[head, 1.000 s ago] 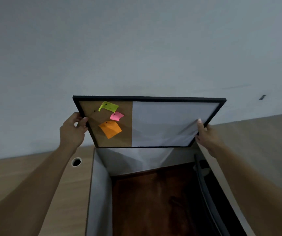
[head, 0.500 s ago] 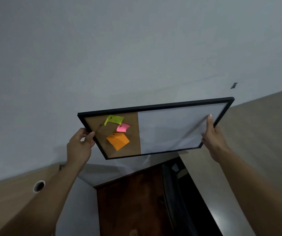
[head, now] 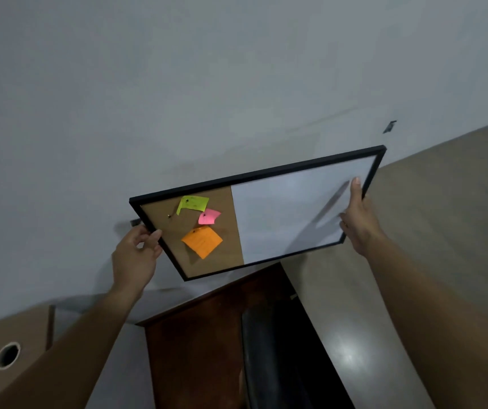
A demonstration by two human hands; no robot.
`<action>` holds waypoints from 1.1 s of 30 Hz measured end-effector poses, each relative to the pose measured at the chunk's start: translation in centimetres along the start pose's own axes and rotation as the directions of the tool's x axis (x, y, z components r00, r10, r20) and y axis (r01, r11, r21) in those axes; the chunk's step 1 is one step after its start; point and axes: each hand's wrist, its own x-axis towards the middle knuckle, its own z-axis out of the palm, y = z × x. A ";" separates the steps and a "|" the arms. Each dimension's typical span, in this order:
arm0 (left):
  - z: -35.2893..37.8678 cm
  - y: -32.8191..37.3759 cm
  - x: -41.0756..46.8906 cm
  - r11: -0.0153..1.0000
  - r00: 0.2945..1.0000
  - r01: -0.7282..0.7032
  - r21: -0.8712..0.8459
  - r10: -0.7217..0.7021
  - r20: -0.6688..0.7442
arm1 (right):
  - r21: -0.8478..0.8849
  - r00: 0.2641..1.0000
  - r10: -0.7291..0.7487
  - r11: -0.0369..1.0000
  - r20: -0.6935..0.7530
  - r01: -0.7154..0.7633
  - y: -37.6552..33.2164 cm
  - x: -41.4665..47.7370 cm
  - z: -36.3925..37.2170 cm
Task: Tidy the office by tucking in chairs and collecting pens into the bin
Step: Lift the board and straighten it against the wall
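We are holding a black-framed board (head: 281, 214) up in front of the grey wall (head: 177, 84). It is tipping more than a moment ago, with its right end now higher and its left end lower. Our left hand (head: 135, 255) is curled around the left edge, and our right hand (head: 357, 219) is gripping the right edge, thumb flat on the white half. A green note (head: 193, 203), a pink note (head: 209, 217) and an orange note (head: 202, 241) are pinned on the cork half; their writing is too small to read. We are seeing no pens or bin here.
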 end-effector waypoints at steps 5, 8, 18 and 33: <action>2.4 0.2 3.1 0.989 0.995 0.076 -0.125 -0.083 -0.054 | -0.050 1.000 -0.022 0.998 0.014 0.023 -2.1 3.7 1.9; 3.4 0.0 5.3 0.971 0.990 0.113 -0.212 -0.128 -0.061 | -0.061 0.999 -0.014 0.998 0.029 0.016 -2.9 6.4 3.0; 5.2 -2.2 8.1 0.976 0.993 0.075 -0.204 -0.091 -0.071 | -0.073 0.992 -0.035 0.996 0.120 0.044 -3.5 10.6 5.8; 9.0 -5.0 3.7 0.956 0.953 0.288 -0.046 -0.282 0.116 | -0.193 0.935 -0.083 0.969 0.345 0.157 -0.6 0.9 13.7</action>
